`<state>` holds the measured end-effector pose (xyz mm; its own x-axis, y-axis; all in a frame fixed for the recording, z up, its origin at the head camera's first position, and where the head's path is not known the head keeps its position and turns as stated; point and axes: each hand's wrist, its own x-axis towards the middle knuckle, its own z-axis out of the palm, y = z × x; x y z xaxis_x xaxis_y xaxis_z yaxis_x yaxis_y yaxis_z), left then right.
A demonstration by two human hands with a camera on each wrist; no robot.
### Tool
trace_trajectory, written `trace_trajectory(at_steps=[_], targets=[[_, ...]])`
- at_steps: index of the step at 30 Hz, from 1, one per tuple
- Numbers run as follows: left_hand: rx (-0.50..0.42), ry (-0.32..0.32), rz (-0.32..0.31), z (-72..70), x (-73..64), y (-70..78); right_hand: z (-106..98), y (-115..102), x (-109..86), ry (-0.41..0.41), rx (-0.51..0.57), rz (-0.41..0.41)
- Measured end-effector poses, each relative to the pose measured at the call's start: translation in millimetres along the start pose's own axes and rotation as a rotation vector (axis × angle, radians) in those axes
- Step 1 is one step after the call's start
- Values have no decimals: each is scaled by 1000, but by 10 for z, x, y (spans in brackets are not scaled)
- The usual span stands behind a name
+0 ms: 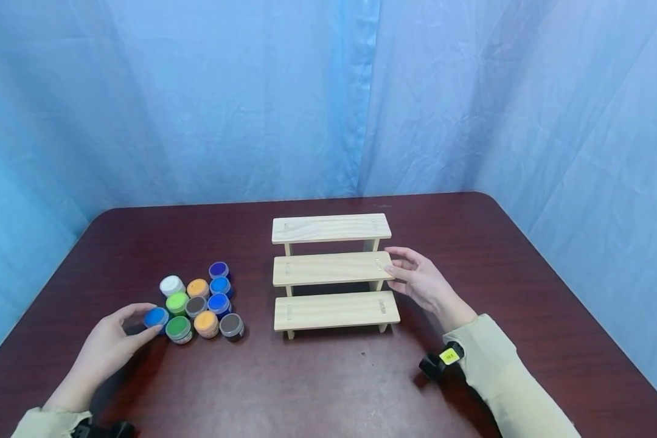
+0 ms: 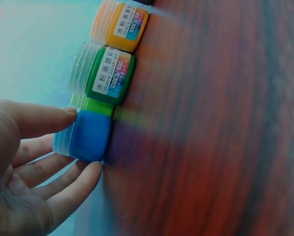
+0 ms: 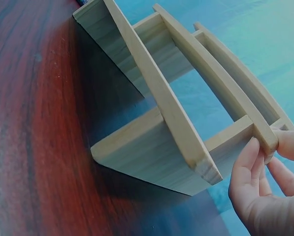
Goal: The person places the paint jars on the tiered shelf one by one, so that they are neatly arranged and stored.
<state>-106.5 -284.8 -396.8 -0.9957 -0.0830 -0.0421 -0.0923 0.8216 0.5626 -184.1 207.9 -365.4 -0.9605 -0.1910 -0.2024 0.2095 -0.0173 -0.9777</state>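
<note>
A blue gouache paint jar (image 2: 91, 136) stands at the left end of a cluster of paint jars. My left hand (image 1: 109, 347) holds it between thumb and fingers, at table level. Beside it are a dark green jar (image 1: 179, 329) and a light green jar (image 1: 177, 303). At the table's middle stands a three-step wooden rack (image 1: 328, 269) with bare shelves. My right hand (image 1: 424, 283) pinches the right end of its middle shelf (image 3: 225, 81), thumb on top and fingers underneath.
Other capped jars in the cluster include a white one (image 1: 172, 285), orange ones (image 1: 205, 323), grey-lidded ones (image 1: 232, 326) and several blue ones (image 1: 219, 304). The dark red-brown table (image 1: 317, 383) has blue curtains (image 1: 241, 103) behind it and at both sides.
</note>
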Motion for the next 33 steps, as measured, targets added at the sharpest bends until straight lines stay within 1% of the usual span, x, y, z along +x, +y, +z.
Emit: trace_trajectory(at_steps=[5,12,15,18,19,20,24,25,26,27,30,33], targets=[[-12,51,12,-24,-17,1,3,-8,2,1,13,10],[-46,156,-11,-88,-57,64,38,-6,-16,5,33,-22],[-69,196,-9,-123,-73,94,52,-3,-23,11,41,-30],[-92,233,1,-139,-69,93,54,-1,-23,9,46,-35],[-96,258,9,-118,-43,44,57,1,-21,11,46,-34],[-102,271,9,-124,-41,55,62,0,-19,13,49,-33],[-117,341,17,26,155,-271,69,5,-11,29,43,-29],[-122,354,22,65,208,-350,72,7,-10,34,40,-27],[-133,357,24,84,245,-384,75,8,-12,36,37,-29],[-140,369,33,132,308,-473,76,10,-14,40,35,-31],[-168,382,68,141,361,-436,82,16,-17,48,28,-33],[-190,384,105,124,391,-354,90,23,-17,58,16,-34]])
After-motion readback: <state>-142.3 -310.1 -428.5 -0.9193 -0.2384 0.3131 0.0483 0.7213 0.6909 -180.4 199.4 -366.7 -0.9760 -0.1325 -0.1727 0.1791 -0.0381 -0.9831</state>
